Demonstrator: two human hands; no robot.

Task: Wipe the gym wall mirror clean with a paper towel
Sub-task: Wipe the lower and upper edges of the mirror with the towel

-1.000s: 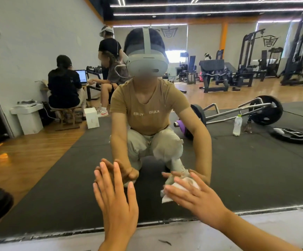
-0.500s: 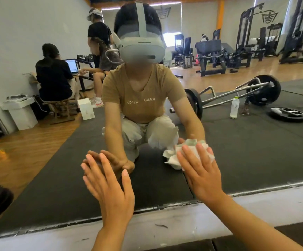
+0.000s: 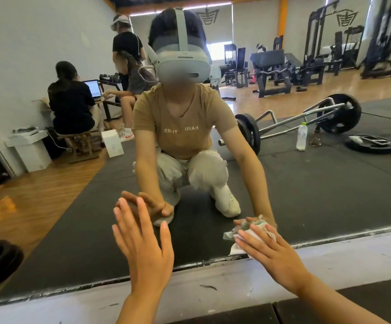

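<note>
— Where are your hands?
— My left hand (image 3: 143,249) lies flat on the mirror (image 3: 318,195), fingers straight. My right hand (image 3: 271,251) presses the paper towel (image 3: 241,235) against the glass near its bottom edge, fingers straight.
— Any containers?
— A reflected bottle (image 3: 302,136) stands on the mat; I can't tell its contents.

Paper towel (image 3: 237,239): white, crumpled into a loose wad, pressed flat to the glass under the straight fingers (image 3: 250,239) of the right hand (image 3: 271,256), its ragged edges showing past the fingertips to the left and below. Wall mirror (image 3: 306,195): large, upright, reflective; the towel lies just above its chipped lower edge.
</note>
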